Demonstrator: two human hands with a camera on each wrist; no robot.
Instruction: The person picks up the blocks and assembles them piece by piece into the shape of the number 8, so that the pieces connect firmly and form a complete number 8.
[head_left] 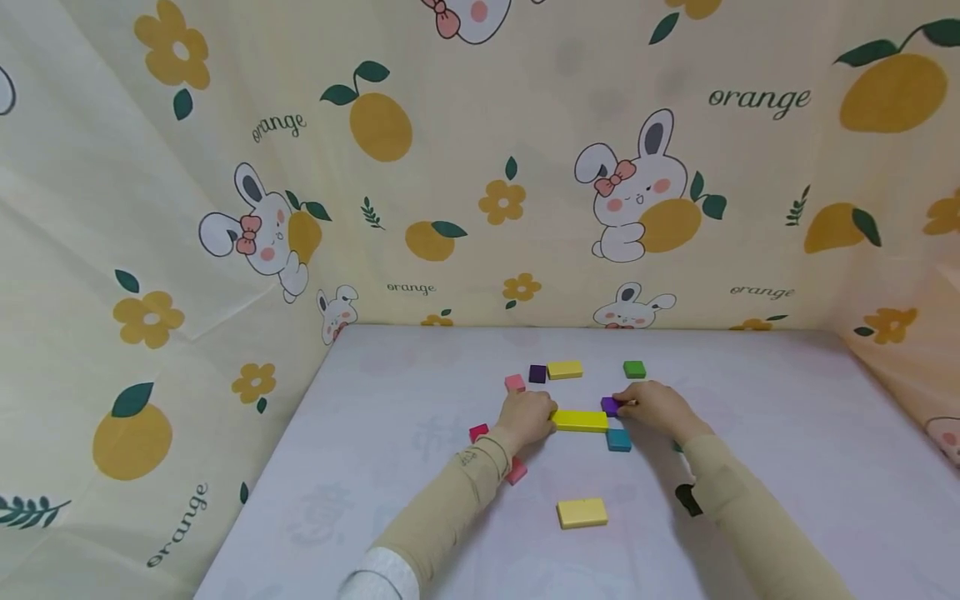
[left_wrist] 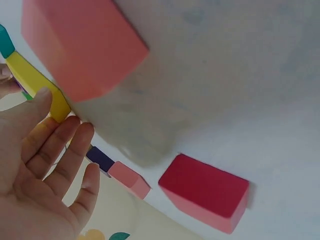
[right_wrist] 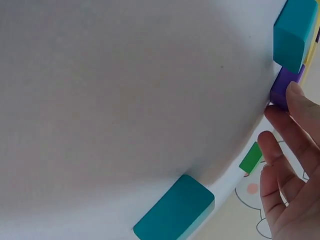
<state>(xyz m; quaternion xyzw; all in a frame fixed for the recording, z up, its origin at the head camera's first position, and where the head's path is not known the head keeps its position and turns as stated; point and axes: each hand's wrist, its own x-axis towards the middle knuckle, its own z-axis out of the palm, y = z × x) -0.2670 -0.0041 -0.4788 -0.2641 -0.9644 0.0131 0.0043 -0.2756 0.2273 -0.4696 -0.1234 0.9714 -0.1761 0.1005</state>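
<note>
A long yellow block [head_left: 580,421] lies flat on the table in the middle of the head view. My left hand [head_left: 527,417] pinches its left end; in the left wrist view the thumb lies against the yellow block [left_wrist: 37,82] and the other fingers are loosely bent. At the bar's far right corner is a small purple block [head_left: 610,407], pinched between thumb and index finger of my right hand [head_left: 660,408]. A teal block [head_left: 618,440] sits by the bar's near right corner. The right wrist view shows the purple block [right_wrist: 285,89] beside this teal block [right_wrist: 296,32].
Behind lie a dark purple block [head_left: 537,374], a pale yellow block [head_left: 565,370] and a green block [head_left: 634,369]. Pink [head_left: 514,382] and red [head_left: 478,432] blocks flank my left hand. Nearer are another yellow block [head_left: 582,513] and a black piece [head_left: 687,500]. A printed curtain [head_left: 465,108] hangs behind.
</note>
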